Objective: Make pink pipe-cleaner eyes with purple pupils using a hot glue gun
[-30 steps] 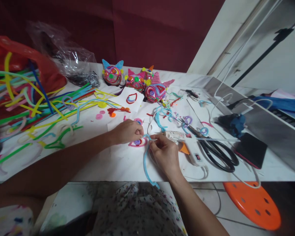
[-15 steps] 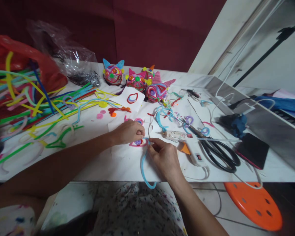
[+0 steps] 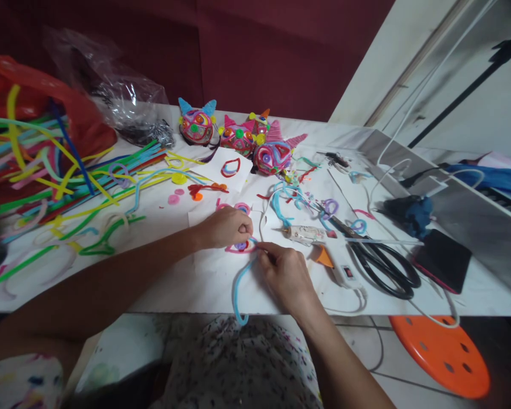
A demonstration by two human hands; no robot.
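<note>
Fuzzy light-blue pipe cleaner (image 3: 240, 284) runs from the centre of the frame down past the near table edge, its free tail curling over the person's lap, and its upper end is pinched between the fingertips of the right hand (image 3: 284, 271), which is closed around it just below centre. That hand lies low on the white table (image 3: 187, 284), knuckles up, wrist bent inward from the lower right, so the wire meets the work flat rather than from above. Just left of it, the left hand (image 3: 223, 227) is curled shut, fingertips pressing down on a small pink and purple coil (image 3: 240, 246) that sits on a white paper sheet (image 3: 213, 261); by my reading it pins the coil in place while the blue end is laid against its rim. The left forearm stretches in from the lower left, resting along the table. To the right of centre a glue gun (image 3: 323, 250) lies on its side close to the right hand, black scissors (image 3: 383, 264) beyond it. Upper centre, three decorated balls (image 3: 238, 136) stand in a row at the back, out of the working patch. At the left, loose coloured pipe cleaners (image 3: 68, 170) sprawl across the surface. An orange stool (image 3: 443, 355) shows at the lower right, under the table.
</note>
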